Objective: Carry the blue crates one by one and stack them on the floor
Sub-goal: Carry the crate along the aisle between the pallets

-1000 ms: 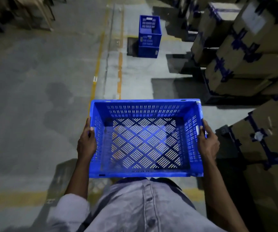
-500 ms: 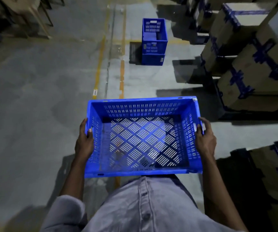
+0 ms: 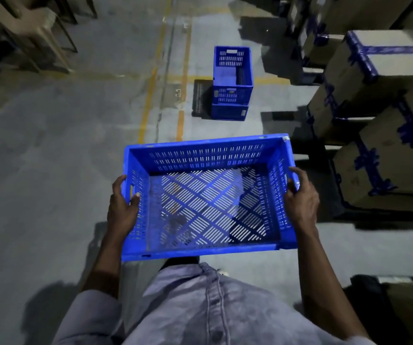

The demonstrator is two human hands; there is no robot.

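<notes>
Yellow lines (image 3: 148,100) are noted on the concrete floor (image 3: 51,158) at 11 o'clock. The left hand (image 3: 122,210) is closed on the 9 o'clock wall of the carried blue crate (image 3: 208,156), with the thumb hooked over the rim. The crate is held before the torso, above the floor. A stack of blue crates (image 3: 233,95) is seen on the floor at 12 o'clock, well apart. The right hand (image 3: 301,200) is curled round the 3 o'clock wall. Taped cartons (image 3: 387,135) are stacked at 2 o'clock.
</notes>
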